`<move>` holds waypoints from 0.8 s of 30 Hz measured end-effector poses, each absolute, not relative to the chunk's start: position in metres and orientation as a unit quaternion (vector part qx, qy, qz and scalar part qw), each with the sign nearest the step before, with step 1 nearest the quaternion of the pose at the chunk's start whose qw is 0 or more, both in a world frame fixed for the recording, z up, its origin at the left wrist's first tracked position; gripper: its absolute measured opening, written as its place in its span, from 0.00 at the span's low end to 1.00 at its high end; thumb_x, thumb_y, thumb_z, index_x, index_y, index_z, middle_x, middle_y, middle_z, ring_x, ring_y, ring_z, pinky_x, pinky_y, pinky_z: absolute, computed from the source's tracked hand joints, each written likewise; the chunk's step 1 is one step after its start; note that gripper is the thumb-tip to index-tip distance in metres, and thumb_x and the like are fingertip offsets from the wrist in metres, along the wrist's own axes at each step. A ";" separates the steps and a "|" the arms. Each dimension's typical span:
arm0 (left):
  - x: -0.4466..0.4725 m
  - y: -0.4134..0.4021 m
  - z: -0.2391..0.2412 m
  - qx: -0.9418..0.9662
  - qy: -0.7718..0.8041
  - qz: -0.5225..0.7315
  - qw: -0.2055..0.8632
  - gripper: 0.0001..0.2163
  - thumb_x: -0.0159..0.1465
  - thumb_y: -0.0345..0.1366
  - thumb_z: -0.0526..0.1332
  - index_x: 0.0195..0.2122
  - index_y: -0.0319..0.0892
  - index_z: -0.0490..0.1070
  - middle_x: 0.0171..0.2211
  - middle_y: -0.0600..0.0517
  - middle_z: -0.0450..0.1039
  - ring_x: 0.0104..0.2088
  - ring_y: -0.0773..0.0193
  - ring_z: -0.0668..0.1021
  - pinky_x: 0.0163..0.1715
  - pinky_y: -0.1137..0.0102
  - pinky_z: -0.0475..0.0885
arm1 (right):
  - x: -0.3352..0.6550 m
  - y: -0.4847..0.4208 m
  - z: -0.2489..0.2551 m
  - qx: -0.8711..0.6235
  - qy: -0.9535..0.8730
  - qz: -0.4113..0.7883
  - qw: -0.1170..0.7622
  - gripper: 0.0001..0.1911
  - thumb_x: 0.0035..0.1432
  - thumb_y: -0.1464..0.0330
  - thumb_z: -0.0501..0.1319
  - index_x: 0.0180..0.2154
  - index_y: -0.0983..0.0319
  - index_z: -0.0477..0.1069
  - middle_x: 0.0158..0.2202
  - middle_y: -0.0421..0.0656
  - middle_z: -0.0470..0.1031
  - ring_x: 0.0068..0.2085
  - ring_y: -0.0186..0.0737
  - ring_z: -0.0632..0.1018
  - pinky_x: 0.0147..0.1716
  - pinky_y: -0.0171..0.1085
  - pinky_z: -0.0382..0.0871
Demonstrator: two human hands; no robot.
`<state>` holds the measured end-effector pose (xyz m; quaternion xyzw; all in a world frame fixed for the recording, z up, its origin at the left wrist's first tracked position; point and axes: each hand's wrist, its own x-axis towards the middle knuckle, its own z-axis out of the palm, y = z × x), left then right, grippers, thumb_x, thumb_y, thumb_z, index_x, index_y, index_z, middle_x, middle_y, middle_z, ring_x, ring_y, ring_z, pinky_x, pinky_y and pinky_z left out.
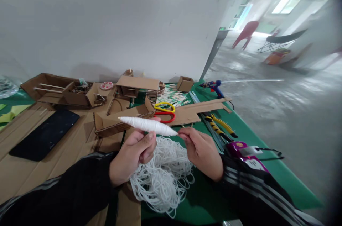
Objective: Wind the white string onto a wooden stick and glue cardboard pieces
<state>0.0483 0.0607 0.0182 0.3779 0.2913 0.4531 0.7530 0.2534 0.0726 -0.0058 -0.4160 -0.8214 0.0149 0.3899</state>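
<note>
A spindle wound with white thread (149,125), thick in the middle and tapering at both ends, is held up between my hands. My left hand (136,149) grips it from below near its middle, thumb and fingers closed around it. With thumb and forefinger, my right hand (199,147) pinches the pointed right tip. A bit of thin stick shows at the spindle's left end. Below the hands lies a loose, tangled heap of white cord (161,183). Behind the spindle are scissors (166,112) with one yellow and one red handle loop.
Cardboard boxes (137,83) and strips line the back against a white panel (107,30). At left lies a black tablet-like slab (44,134). Along the right are a blue glue gun (213,86), yellow-black pliers (220,126), a purple device (244,153) and the green table's edge (288,178).
</note>
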 end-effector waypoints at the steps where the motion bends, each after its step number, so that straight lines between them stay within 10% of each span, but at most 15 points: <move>1: 0.048 0.061 0.017 0.378 0.294 0.452 0.753 0.21 0.67 0.36 0.57 0.60 0.41 0.56 0.15 0.63 0.53 0.16 0.74 0.48 0.16 0.78 0.46 | 0.254 0.073 -0.006 -0.422 -0.820 0.027 0.385 0.08 0.66 0.71 0.50 0.36 0.61 0.66 0.28 0.42 0.75 0.26 0.36 0.76 0.27 0.33 0.68; 24: 0.046 0.063 0.013 0.412 0.310 0.452 0.728 0.18 0.66 0.39 0.59 0.57 0.43 0.64 0.17 0.63 0.53 0.15 0.76 0.50 0.15 0.78 0.46 | 0.263 0.075 -0.010 -0.420 -0.796 0.147 0.410 0.01 0.63 0.70 0.55 0.38 0.60 0.64 0.29 0.40 0.70 0.27 0.34 0.72 0.27 0.32 0.66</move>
